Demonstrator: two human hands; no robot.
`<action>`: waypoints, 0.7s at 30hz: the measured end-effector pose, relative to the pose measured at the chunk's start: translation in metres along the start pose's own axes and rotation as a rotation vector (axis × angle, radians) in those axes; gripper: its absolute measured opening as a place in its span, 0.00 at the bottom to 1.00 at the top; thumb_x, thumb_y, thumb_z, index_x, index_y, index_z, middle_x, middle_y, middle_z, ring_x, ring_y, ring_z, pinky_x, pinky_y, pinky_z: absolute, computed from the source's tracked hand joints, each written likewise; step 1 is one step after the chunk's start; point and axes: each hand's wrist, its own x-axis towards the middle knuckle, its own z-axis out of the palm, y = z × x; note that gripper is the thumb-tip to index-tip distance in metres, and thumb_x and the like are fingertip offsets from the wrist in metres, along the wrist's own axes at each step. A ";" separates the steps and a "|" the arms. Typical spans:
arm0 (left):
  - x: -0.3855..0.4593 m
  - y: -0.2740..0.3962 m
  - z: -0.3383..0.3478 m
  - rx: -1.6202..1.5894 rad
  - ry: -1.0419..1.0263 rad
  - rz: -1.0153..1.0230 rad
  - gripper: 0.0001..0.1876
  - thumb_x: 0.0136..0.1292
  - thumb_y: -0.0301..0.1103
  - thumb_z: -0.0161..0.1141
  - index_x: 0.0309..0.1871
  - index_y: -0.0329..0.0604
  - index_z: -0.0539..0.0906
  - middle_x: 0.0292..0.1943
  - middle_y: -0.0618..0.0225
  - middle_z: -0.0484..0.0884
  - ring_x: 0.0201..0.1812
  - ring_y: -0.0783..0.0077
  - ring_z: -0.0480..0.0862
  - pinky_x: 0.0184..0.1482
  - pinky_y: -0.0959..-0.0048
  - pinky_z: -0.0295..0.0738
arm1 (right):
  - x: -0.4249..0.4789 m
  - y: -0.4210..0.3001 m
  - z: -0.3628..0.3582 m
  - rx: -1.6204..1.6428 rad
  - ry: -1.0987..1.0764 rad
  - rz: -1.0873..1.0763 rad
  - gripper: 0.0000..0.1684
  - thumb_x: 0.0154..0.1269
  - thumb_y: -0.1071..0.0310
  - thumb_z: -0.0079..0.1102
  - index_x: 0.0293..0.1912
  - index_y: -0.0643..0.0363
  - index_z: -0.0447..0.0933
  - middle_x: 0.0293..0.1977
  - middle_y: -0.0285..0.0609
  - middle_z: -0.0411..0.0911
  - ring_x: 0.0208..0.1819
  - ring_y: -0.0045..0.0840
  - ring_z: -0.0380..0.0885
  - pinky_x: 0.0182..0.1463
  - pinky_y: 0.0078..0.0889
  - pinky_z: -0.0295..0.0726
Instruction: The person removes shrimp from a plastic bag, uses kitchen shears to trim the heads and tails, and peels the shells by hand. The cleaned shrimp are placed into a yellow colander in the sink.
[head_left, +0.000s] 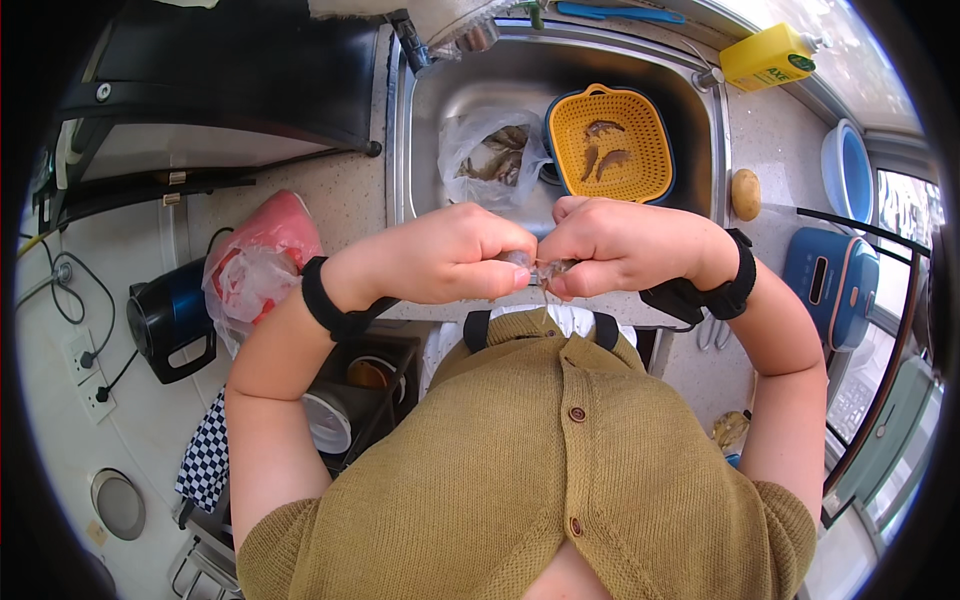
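Observation:
Both hands meet over the front edge of a steel sink (517, 82), with a raw shrimp (551, 268) between them. My left hand (469, 255) pinches its greyish body, mostly covered by the thumb and fingers. On the other end, which trails thin legs or feelers, my right hand (600, 251) has its grip. Beyond them in the sink, a clear plastic bag (457, 142) holds several more raw shrimp (499, 161). To its right stands a yellow colander (637, 124) nested in a dark blue basin, with a few shrimp (611, 161) lying on its bottom.
A faucet (411, 45) rises at the sink's back left. Right of the sink are a potato (745, 195), a yellow detergent bottle (769, 58), a light blue basin (847, 172) and a blue appliance (829, 285). A red plastic bag (274, 232) and an electric kettle (169, 322) stand left.

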 end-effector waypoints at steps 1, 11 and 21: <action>0.000 0.000 0.000 0.010 -0.004 -0.010 0.10 0.60 0.35 0.53 0.31 0.35 0.75 0.21 0.61 0.74 0.24 0.68 0.72 0.29 0.70 0.68 | 0.000 0.000 0.000 0.002 0.001 0.004 0.11 0.58 0.64 0.57 0.28 0.62 0.74 0.21 0.44 0.71 0.28 0.35 0.63 0.36 0.33 0.64; -0.001 -0.028 0.001 0.109 0.092 0.054 0.09 0.62 0.34 0.53 0.34 0.36 0.77 0.22 0.64 0.76 0.22 0.72 0.74 0.28 0.74 0.69 | -0.001 0.005 0.000 0.015 0.054 0.033 0.09 0.59 0.64 0.54 0.31 0.60 0.77 0.25 0.39 0.76 0.30 0.32 0.65 0.39 0.30 0.66; -0.007 -0.044 -0.008 0.032 0.155 -0.118 0.13 0.61 0.38 0.53 0.37 0.36 0.78 0.27 0.60 0.79 0.30 0.68 0.78 0.35 0.71 0.72 | 0.009 0.029 -0.002 0.021 0.062 0.072 0.10 0.60 0.63 0.54 0.33 0.61 0.77 0.27 0.39 0.77 0.32 0.33 0.68 0.41 0.30 0.67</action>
